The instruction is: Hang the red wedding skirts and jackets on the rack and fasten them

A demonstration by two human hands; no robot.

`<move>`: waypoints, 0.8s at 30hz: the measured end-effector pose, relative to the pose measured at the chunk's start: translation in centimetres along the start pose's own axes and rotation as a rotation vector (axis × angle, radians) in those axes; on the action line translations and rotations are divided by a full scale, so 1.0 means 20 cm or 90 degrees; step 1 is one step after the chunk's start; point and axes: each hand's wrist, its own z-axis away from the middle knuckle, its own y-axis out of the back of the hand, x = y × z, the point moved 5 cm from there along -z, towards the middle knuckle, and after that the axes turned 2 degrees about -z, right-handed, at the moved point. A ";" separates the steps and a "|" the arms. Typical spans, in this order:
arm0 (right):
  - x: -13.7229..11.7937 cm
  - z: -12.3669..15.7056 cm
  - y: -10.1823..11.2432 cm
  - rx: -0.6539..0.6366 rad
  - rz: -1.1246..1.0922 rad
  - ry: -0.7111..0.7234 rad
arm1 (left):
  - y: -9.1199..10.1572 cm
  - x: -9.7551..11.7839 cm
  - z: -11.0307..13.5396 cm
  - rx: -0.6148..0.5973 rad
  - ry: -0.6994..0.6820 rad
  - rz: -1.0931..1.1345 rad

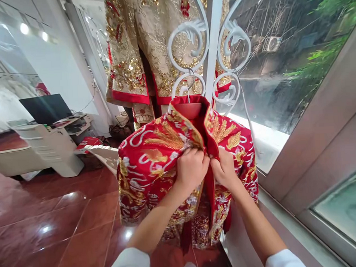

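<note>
A red jacket (163, 150) with gold and silver embroidery and a stand-up collar hangs in front of me on a red hanger (190, 110). My left hand (191, 167) is closed on the jacket's left-hand front edge, just below the collar. Opposite it, my right hand (224, 167) pinches the other front edge, which shows a plain red facing. Both hands nearly meet at the chest opening. Below them the front parts, and embroidered red cloth shows in the gap. My fingertips are partly hidden by the fabric and by the hands themselves.
The hanger's hook hangs on a white scrolled metal rack (204, 46). Behind it hangs a beige and gold embroidered garment (159, 45) with red trim. A window (284, 81) stands on the right. To the left are a desk (49, 146) with a monitor (45, 109) and a red tiled floor (80, 217).
</note>
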 end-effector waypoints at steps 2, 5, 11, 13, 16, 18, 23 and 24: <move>0.00 -0.01 -0.01 -0.022 -0.052 -0.027 | -0.06 0.01 -0.04 -0.055 -0.008 0.017; -0.03 -0.03 -0.03 -0.022 -0.067 -0.053 | -0.11 -0.02 -0.01 -0.081 0.025 0.006; -0.04 0.13 -0.09 0.137 0.193 -0.121 | -0.18 -0.09 0.34 0.079 0.192 -0.043; -0.01 0.23 -0.14 0.162 0.276 -0.121 | -0.28 -0.13 0.43 0.050 0.236 -0.051; 0.05 0.31 -0.19 0.127 0.316 -0.087 | -0.38 -0.21 0.46 -0.035 0.253 -0.074; 0.06 0.32 -0.19 0.093 0.300 -0.057 | -0.40 -0.26 0.44 -0.090 0.249 -0.073; -0.07 0.23 -0.16 0.043 0.214 -0.023 | -0.42 -0.27 0.39 -0.252 0.168 0.047; -0.11 0.20 -0.18 0.034 0.211 -0.016 | -0.43 -0.23 0.39 -0.271 0.139 0.072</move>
